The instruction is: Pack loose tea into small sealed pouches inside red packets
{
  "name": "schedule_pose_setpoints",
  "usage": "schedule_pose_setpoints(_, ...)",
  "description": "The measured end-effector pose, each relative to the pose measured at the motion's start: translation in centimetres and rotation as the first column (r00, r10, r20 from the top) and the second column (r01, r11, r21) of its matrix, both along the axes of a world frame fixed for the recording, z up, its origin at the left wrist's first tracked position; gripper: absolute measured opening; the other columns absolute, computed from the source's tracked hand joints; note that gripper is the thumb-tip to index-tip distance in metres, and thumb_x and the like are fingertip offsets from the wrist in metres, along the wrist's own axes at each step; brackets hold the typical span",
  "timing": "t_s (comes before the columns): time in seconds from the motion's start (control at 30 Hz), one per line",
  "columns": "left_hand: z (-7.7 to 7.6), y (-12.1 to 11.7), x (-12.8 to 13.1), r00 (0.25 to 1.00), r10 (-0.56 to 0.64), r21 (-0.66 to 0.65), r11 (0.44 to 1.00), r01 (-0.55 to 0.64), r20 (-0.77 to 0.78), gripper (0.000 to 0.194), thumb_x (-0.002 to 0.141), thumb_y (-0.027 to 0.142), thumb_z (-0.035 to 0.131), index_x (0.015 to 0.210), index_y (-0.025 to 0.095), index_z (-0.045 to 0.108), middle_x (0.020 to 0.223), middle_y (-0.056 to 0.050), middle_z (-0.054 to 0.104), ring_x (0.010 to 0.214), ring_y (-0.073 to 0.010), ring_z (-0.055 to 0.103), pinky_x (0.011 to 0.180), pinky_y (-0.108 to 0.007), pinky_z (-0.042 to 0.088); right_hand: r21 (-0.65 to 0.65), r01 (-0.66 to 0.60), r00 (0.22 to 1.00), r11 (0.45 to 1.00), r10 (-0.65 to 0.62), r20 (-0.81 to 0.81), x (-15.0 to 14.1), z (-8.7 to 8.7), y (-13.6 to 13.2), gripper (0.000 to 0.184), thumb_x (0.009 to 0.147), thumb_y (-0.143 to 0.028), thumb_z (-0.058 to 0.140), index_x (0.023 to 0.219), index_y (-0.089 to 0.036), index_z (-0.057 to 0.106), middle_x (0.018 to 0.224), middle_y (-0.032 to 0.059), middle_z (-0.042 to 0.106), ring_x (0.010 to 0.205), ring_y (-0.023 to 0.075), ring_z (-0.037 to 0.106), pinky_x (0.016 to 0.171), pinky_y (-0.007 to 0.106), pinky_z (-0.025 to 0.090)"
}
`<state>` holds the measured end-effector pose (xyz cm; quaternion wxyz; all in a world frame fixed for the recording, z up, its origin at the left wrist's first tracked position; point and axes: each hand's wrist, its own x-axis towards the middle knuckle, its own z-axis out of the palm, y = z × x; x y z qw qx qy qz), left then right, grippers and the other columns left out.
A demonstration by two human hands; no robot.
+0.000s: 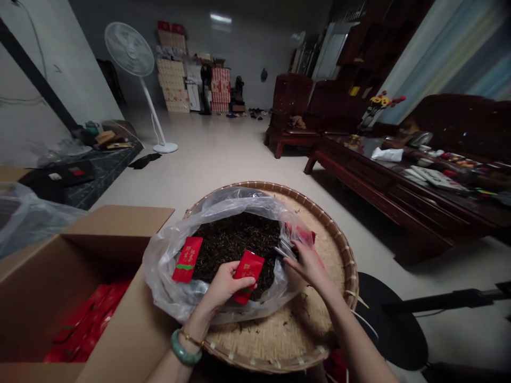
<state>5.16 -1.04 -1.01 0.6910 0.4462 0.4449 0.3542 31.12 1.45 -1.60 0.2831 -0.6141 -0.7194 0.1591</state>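
My left hand [225, 284] is closed on a small red packet [248, 270], held over a clear plastic bag [167, 255] filled with dark loose tea leaves [235, 239]. My right hand [305, 263] grips a metal scoop [284, 249] at the bag's right edge, close to more red packets [303, 234]. Another red packet [187, 259] stands in the tea on the left. The bag rests on a round woven bamboo tray [331, 250]. A green bangle sits on my left wrist.
An open cardboard box [120, 223] at the left holds several red packets [85, 324]. A dark wooden table [403, 197] with clutter runs along the right. A standing fan [131, 53] and stacked boxes [173, 69] stand far back. A black round base [393, 324] lies beside the tray.
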Motion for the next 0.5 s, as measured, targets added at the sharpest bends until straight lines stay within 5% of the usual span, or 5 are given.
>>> schedule_pose_setpoints(0.13,0.5,-0.1,0.3,0.999,-0.034,-0.009,0.999,0.034,0.018,0.037,0.056,0.031,0.078,0.082,0.011,0.062,0.067,-0.004,0.07,0.061,-0.0178,0.065,0.06,-0.027,0.049,0.116,0.075,0.997,0.99,-0.075,-0.003,-1.6,1.2,-0.5,0.042,0.081,-0.038,0.055,0.116,-0.015,0.054,0.105,0.0148,0.064,0.097,0.0273,0.058,0.085,0.043,0.045)
schedule_pose_setpoints(0.3,1.0,-0.3,0.9,0.992,-0.097,0.043,0.994,0.101,-0.076,0.033,0.056,0.03,0.077,0.078,0.01,0.063,0.066,-0.003,0.068,0.059,-0.0178,0.063,0.058,-0.027,0.048,0.064,-0.194,0.965,0.979,0.202,-0.166,-7.4,4.4,-1.0,0.027,0.089,-0.039,0.044,0.097,-0.019,0.062,0.093,0.007,0.066,0.086,0.0184,0.06,0.078,0.03,0.046)
schedule_pose_setpoints(0.5,0.9,-0.6,0.4,0.991,-0.111,0.009,0.994,0.112,-0.08,0.035,0.054,0.03,0.079,0.076,0.01,0.061,0.064,-0.003,0.068,0.058,-0.0187,0.064,0.055,-0.027,0.048,0.086,-0.292,0.95,0.953,0.299,-0.093,-9.9,4.3,-0.3,0.038,0.089,-0.044,0.045,0.063,-0.019,0.056,0.062,0.0024,0.058,0.059,0.0134,0.052,0.058,0.025,0.04)
